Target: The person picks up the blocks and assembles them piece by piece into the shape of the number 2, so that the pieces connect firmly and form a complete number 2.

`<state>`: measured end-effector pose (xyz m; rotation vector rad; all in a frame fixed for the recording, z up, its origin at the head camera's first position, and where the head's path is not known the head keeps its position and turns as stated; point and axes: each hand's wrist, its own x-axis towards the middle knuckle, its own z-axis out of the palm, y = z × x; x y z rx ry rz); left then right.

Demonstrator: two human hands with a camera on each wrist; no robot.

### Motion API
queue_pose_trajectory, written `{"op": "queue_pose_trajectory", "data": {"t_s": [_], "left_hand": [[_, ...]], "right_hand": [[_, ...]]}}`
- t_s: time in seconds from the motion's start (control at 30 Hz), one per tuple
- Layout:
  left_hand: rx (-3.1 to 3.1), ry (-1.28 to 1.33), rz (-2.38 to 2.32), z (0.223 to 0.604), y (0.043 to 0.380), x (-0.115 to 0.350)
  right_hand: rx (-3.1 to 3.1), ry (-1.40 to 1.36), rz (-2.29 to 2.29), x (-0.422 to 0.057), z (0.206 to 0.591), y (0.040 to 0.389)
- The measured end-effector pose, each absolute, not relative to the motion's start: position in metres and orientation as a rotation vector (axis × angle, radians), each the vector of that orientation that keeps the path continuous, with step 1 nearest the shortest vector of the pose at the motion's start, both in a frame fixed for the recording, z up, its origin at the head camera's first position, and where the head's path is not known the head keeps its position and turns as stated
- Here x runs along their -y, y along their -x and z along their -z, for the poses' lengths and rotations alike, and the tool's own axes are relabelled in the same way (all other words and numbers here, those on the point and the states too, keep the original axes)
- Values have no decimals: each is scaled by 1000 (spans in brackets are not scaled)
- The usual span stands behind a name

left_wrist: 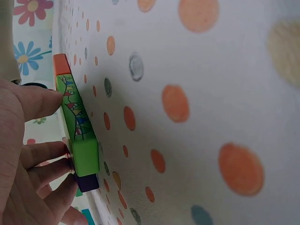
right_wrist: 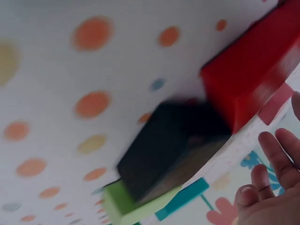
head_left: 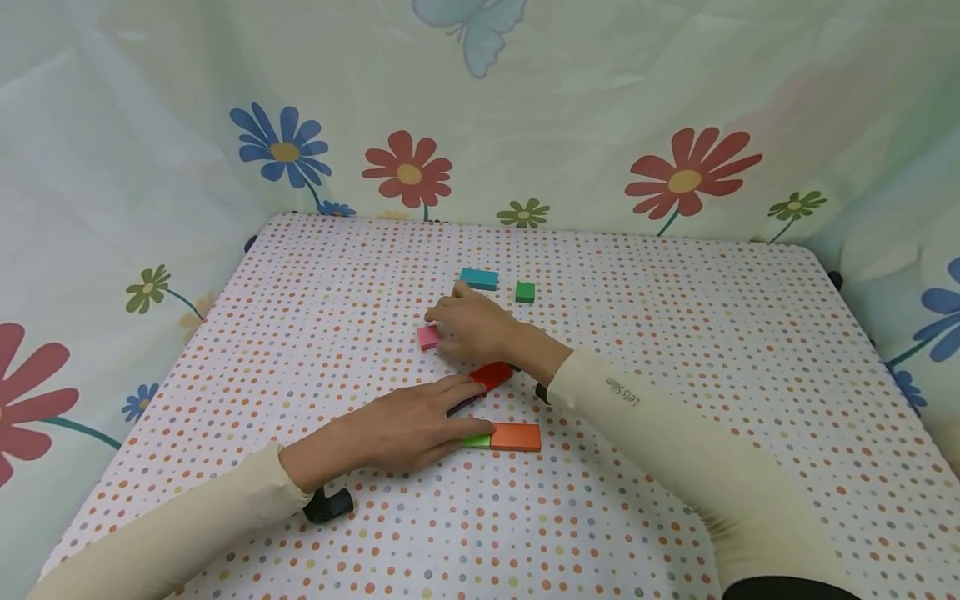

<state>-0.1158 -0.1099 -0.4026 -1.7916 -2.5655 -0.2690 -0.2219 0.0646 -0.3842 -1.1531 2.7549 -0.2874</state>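
My left hand (head_left: 405,423) lies palm down. Its thumb rests along a light green block (left_wrist: 79,112), close to the orange block (head_left: 517,437) at its end. The other fingers reach a red block (head_left: 492,376) and a dark purple block (left_wrist: 87,182), spread rather than curled round them. My right hand (head_left: 476,327) is farther up the table, beside a small pink block (head_left: 427,337) and partly covering it. In the right wrist view its fingers (right_wrist: 276,161) are extended and hold nothing visible; whether they touch the pink block I cannot tell.
Beyond the right hand lie a teal block (head_left: 480,279) and a small green block (head_left: 525,292). A dotted cloth covers the table (head_left: 637,317). Flower-printed curtains (head_left: 570,108) hang at the back and sides. The right forearm (head_left: 660,442) crosses the table's right half.
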Motion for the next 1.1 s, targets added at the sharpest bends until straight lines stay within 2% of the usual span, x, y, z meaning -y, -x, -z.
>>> {"op": "queue_pose_trajectory", "data": {"t_s": [0.7,0.93,1.1], "left_hand": [[2549,1802,253,403,117,109],[2573,1794,232,404,117,110],[2600,1780,227,404,117,111]], "right_hand": [[-2757,1056,203,-53,392,223],[-2772,1071,221,-68,391,229],[-2824,980,242,-83,391,238]]}}
